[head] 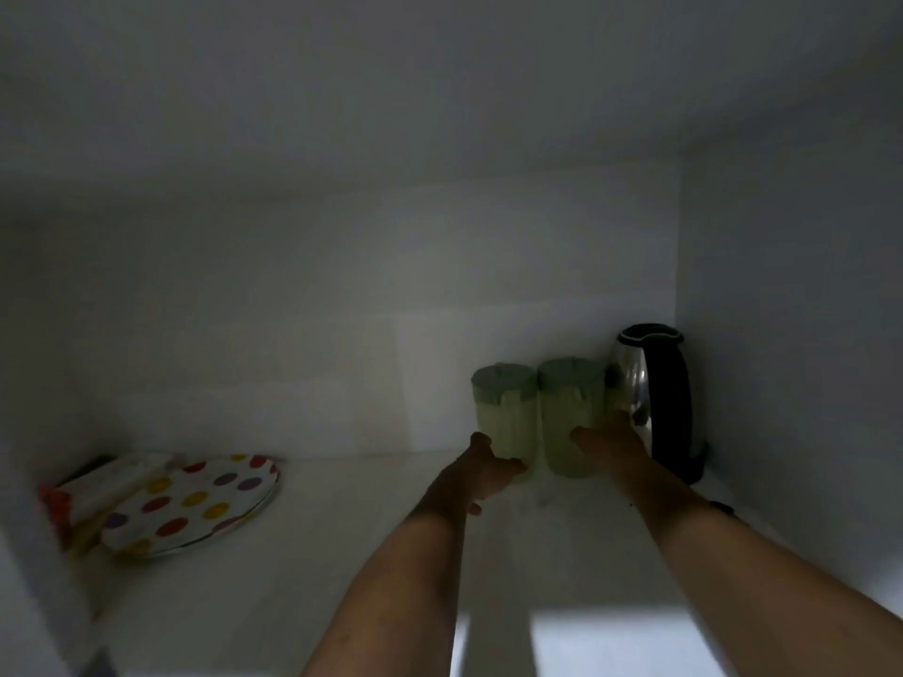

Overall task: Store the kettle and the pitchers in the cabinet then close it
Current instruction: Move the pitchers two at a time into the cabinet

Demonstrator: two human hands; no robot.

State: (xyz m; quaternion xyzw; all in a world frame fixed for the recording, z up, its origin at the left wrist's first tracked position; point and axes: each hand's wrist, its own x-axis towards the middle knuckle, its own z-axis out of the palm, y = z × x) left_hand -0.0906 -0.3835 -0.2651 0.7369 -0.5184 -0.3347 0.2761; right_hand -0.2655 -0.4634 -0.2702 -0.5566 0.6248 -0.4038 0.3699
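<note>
Two bare hands reached deep into the dim white cabinet; the left hand (491, 469) was cupped around the base of the left pale-green translucent plastic pitcher with a grey-green lid (503, 415), fingers curled on its near side; the right hand (608, 444) lay against the lower right side of the second, matching green pitcher (569, 417), though how far its fingers wrapped I could not tell in the gloom. Both pitchers stood upright, touching each other, near the shelf's (342, 554) back right corner; just beside them, in that corner, stood the shiny steel kettle with a black handle (650, 398). A polka-dot plate (195, 500) lay at the shelf's left edge. Placement looked nearly finished; next, I judged, both hands had to let go and withdraw without tipping anything, then shut the door.
</note>
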